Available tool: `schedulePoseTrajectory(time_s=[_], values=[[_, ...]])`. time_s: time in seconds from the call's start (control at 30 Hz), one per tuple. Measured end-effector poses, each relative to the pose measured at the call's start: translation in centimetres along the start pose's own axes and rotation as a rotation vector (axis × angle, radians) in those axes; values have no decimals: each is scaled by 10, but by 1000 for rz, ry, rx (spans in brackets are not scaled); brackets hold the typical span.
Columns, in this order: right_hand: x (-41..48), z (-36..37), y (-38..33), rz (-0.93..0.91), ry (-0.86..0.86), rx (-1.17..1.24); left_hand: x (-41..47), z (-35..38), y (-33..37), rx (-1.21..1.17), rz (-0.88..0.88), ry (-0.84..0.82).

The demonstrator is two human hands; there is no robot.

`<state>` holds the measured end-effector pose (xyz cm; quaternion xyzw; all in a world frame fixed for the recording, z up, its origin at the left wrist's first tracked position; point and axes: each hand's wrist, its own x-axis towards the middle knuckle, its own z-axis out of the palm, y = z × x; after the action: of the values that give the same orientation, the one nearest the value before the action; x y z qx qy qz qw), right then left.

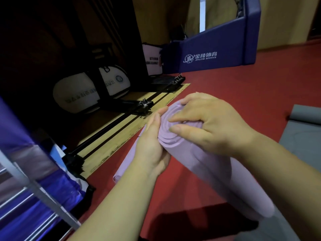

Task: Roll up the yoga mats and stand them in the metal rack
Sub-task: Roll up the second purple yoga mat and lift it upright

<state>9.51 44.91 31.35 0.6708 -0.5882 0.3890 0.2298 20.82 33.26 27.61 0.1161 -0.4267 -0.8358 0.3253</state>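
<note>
A rolled lilac yoga mat [208, 162] is held up in front of me, its spiral end facing the camera. My left hand [152, 143] cups the left side of the roll's end, fingers straight along it. My right hand [208, 122] grips the top of the roll, its fingertips pressing on the spiral layers. A loose lilac mat strip [126, 160] hangs below the left hand toward the floor. A grey yoga mat [302, 129], partly rolled, lies on the red floor at the right edge. The metal rack [26, 193] with silver bars stands at the lower left.
A blue padded panel [208, 54] with white lettering stands at the back. White round bags [76, 94] sit in the dark area at left, behind black metal frames [139, 105] on a wooden strip. Blue fabric [17, 136] hangs by the rack.
</note>
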Motion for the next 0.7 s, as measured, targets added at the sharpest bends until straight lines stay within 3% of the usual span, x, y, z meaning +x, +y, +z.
schedulePoseTrajectory(time_s=[0.07,0.23,0.37,0.53,0.7], values=[[-4,7,12,1,-52,-18,7,-2,-8,101,-80,62],[-54,57,39,94,-254,37,20,-41,-29,405,-476,133],[-60,84,38,63,-381,44,24,-68,-12,531,-507,209],[-61,100,38,133,-464,71,21,-90,26,971,-403,245],[-60,135,33,166,-524,126,1,-132,61,1033,-363,238]])
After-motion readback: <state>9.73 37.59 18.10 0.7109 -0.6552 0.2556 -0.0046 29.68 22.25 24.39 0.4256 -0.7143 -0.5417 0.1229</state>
